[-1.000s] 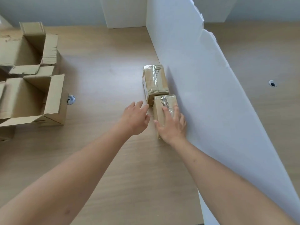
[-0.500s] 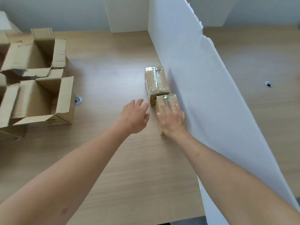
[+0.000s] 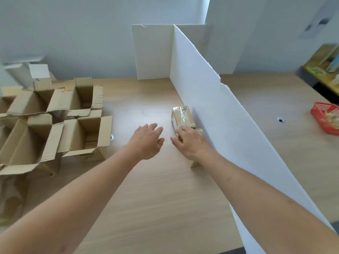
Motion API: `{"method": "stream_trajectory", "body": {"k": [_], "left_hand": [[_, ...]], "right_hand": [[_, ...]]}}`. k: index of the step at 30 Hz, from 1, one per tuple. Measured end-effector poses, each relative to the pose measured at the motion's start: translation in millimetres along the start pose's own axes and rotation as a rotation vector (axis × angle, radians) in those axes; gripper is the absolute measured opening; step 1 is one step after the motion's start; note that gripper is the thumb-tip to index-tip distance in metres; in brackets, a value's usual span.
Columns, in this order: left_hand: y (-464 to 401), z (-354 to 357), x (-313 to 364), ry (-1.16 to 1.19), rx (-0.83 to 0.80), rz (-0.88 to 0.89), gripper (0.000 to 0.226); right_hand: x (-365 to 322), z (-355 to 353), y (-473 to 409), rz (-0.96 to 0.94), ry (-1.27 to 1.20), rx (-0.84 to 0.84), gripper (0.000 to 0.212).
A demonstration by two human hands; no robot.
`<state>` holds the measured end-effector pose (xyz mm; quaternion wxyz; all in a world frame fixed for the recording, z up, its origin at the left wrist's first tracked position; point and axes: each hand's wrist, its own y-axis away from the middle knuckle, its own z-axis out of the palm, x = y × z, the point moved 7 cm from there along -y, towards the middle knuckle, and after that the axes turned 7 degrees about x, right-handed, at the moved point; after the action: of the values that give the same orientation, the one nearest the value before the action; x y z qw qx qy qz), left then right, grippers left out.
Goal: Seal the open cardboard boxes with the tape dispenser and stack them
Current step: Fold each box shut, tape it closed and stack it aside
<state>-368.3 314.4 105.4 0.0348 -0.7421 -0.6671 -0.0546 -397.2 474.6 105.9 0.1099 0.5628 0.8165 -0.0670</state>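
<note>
Fig.: desk [image 3: 146, 208] w/ white divider [image 3: 211, 110] along its right side.

Progress: two small boxes are already taped shut and sit end to end against the divider, touching or nearly so. Far box [image 3: 182, 117] is fully visible, shiny w/ tape. Near box [image 3: 199, 132] is mostly hidden under the right hand [image 3: 190, 143]; only its top corner and a bit of its base show. They lie side by side on the desk, not stacked, so stacking looks undone for this pair.

Left to do: a cluster of open boxes [image 3: 55, 121] at the desk's left, flaps up, none taped. No tape dispenser is visible in this view; where it is, can't tell.

Hands: right hand rests on the near box, palm down, fingers spread and fairly straight over its top; a press or a steadying touch, not a clamp, as far as seen. Left hand [image 3: 148, 142] hovers just beside it over bare desk, fingers apart and relaxed, holding nothing.

Counts: sealed boxes, 2. Open boxes, approx. 4 clearly seen; more may be cut off at the left edge. Hands, 2. Dividers, 1. Red basket [image 3: 324, 116], 1, beyond the divider at right.
</note>
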Motion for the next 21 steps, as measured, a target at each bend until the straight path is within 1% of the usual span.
{"method": "stream_trajectory", "body": {"k": [5, 10, 14, 21], "left_hand": [[36, -37, -19, -0.017, 0.067, -0.049, 0.049], [89, -65, -29, -0.018, 0.133, -0.135, 0.050], [142, -81, -31, -0.044, 0.189, -0.234, 0.048], [245, -87, -40, -0.039, 0.201, -0.382, 0.047]], "right_hand": [[-46, -32, 18, -0.076, 0.001, 0.048, 0.060], [-86, -53, 40, -0.187, 0.008, 0.106, 0.056], [-116, -57, 67, -0.298, -0.007, 0.121, 0.053], [-176, -42, 128, -0.486, -0.020, 0.077, 0.053]]}}
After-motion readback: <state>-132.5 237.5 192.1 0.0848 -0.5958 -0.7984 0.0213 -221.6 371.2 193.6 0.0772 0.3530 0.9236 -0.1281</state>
